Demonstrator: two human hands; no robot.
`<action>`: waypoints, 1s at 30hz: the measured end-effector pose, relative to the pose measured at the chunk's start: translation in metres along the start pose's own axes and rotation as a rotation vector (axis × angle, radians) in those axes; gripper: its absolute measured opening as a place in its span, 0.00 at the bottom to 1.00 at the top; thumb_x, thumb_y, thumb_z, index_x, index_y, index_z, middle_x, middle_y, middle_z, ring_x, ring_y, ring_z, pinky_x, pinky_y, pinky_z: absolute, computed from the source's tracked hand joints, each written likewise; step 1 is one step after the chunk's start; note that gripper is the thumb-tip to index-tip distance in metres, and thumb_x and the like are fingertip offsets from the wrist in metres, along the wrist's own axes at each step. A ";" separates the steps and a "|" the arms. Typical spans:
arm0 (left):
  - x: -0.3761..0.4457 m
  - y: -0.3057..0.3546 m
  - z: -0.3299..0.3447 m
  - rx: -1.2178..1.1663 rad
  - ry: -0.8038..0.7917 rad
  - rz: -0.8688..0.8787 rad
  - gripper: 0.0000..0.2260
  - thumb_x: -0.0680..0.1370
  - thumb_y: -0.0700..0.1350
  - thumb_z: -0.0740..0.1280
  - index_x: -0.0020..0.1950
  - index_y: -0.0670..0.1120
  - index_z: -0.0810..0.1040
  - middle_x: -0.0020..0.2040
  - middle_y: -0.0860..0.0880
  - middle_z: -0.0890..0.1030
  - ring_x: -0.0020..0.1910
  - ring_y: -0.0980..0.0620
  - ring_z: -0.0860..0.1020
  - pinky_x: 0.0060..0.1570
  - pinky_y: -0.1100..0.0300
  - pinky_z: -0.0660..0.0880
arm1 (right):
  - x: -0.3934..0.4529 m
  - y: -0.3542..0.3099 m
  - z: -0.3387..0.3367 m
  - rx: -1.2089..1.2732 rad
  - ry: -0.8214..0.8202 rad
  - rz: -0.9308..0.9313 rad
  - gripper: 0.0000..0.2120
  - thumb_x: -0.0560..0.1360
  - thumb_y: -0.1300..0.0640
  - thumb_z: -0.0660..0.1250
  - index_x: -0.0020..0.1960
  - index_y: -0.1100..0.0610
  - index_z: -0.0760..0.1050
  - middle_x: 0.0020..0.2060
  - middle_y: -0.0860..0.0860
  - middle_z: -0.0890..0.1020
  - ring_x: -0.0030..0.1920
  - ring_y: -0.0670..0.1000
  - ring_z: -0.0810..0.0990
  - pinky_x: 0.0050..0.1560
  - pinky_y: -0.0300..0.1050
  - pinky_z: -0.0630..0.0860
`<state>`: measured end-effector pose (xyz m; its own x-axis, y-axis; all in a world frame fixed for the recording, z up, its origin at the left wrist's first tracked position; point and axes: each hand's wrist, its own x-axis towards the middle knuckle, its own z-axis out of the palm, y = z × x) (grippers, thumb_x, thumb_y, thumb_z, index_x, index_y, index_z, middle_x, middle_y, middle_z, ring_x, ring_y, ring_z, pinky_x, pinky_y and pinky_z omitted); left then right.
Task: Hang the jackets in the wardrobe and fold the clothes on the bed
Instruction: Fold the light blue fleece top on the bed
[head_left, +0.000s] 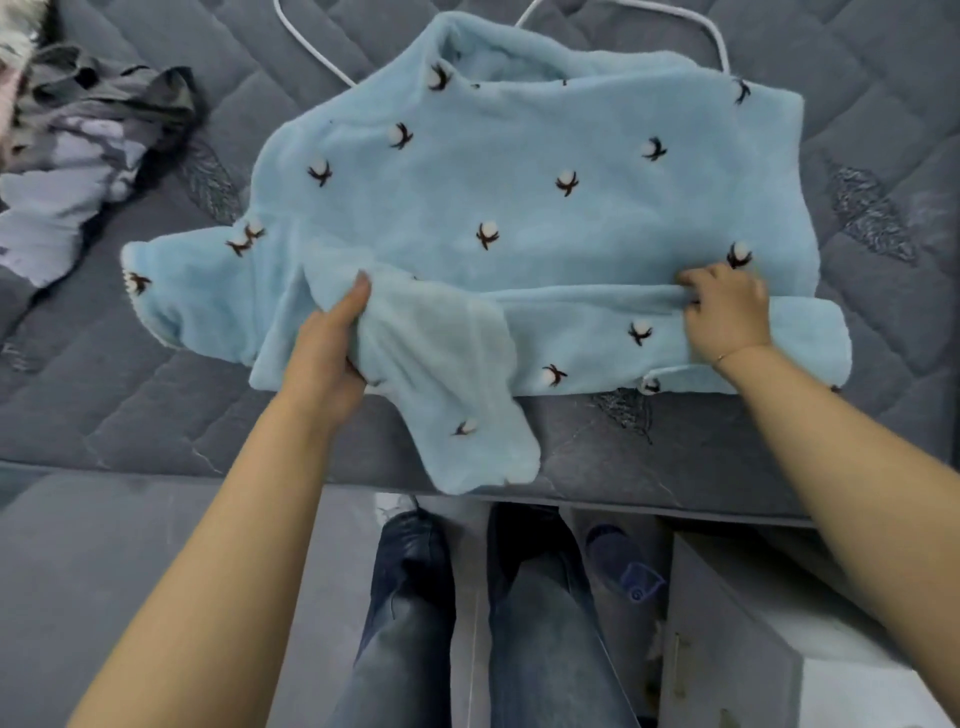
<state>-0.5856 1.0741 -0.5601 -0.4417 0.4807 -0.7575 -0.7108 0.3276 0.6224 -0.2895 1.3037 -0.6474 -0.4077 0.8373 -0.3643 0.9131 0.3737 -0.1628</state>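
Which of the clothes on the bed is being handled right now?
The light blue fleece top with small cotton-flower motifs, spread on the grey quilted mattress. Both hands grip it: left hand, right hand. The crumpled grey and lilac garments lie untouched, far left.

Fleece top (519, 208) on mattress (130, 405); crumpled clothes (88, 150) left — cord (311, 47) behind.
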 end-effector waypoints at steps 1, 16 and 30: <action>0.009 0.005 0.008 -0.056 0.003 -0.055 0.15 0.80 0.50 0.66 0.63 0.42 0.79 0.58 0.46 0.83 0.58 0.50 0.82 0.52 0.55 0.80 | -0.005 -0.008 0.003 0.040 0.010 0.003 0.18 0.75 0.67 0.62 0.63 0.62 0.76 0.60 0.63 0.76 0.61 0.64 0.73 0.63 0.52 0.62; 0.048 0.007 0.028 -0.608 -0.099 -0.211 0.14 0.81 0.46 0.65 0.53 0.35 0.82 0.59 0.38 0.81 0.61 0.39 0.79 0.66 0.43 0.71 | -0.126 -0.134 0.084 0.626 -0.227 0.131 0.20 0.75 0.51 0.71 0.61 0.63 0.74 0.55 0.57 0.76 0.59 0.57 0.74 0.60 0.54 0.71; 0.004 -0.117 0.079 -0.578 0.132 -0.398 0.18 0.78 0.42 0.69 0.68 0.43 0.75 0.62 0.43 0.81 0.61 0.45 0.79 0.64 0.49 0.74 | -0.047 0.057 -0.007 1.364 -0.056 0.699 0.34 0.73 0.51 0.73 0.74 0.54 0.63 0.68 0.51 0.72 0.63 0.49 0.74 0.63 0.48 0.73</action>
<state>-0.4612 1.1018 -0.6205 -0.1254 0.2998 -0.9457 -0.9921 -0.0431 0.1179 -0.2186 1.2881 -0.6333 0.0614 0.6568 -0.7516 0.2336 -0.7415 -0.6290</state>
